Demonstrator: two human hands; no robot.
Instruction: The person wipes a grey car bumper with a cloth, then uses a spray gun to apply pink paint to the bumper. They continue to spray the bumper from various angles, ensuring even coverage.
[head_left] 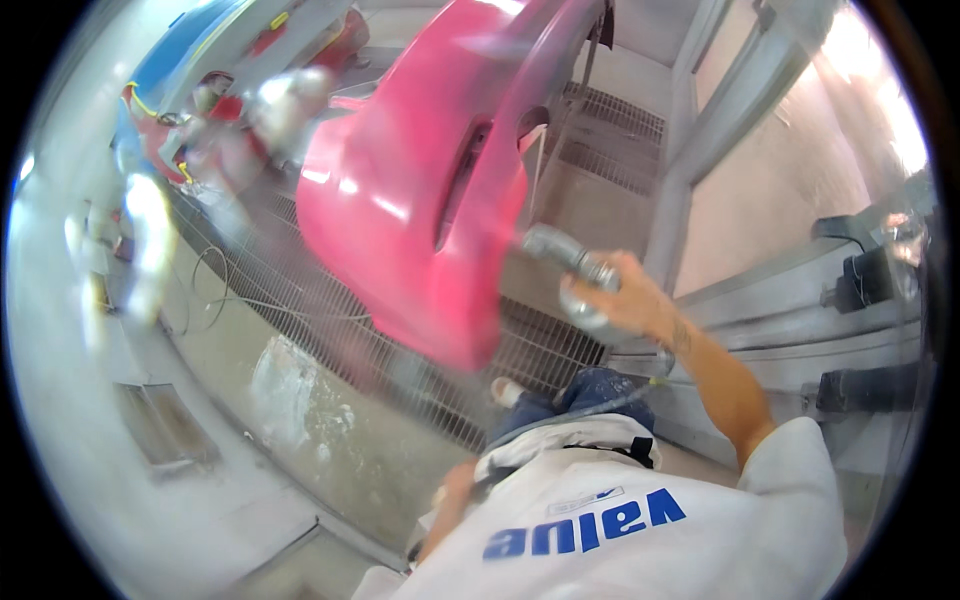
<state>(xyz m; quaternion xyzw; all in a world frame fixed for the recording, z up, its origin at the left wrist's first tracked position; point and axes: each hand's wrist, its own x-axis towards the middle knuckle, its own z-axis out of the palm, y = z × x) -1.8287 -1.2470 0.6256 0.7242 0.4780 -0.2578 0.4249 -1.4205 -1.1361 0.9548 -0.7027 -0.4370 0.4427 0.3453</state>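
My right hand (622, 292) is closed around a silver spray gun (552, 245). Its nozzle end points at the edge of a glossy pink car bumper (400, 190), with a small gap between the two. The bumper is raised above the floor, with a long dark slot in its face. A grey hose (590, 408) passes across the front of my waist. Down by my left hip is my left hand (457, 487); its fingers are mostly hidden, so whether it grips anything does not show.
Metal floor grating (545, 345) runs under the bumper. A thin cable (215, 285) loops on the floor at left. Blurred red and blue painted parts (185, 60) stand at the upper left. Framed wall panels (790, 170) line the right, with black fixtures (865, 280) beside them.
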